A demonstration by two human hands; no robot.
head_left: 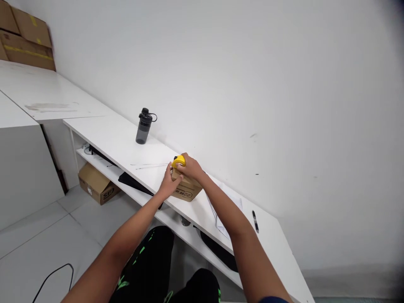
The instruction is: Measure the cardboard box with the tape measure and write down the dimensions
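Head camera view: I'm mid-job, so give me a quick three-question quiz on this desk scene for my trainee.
1. True or false: the right hand holds a yellow tape dispenser on top of the small cardboard box on the white desk.
2. The left hand is: A) flat on the desk, B) holding the box's side, C) raised clear of everything.
3. Fill in: the dark water bottle stands ___ on the desk, apart from both hands.

Key: 1 true; 2 B; 3 upright.
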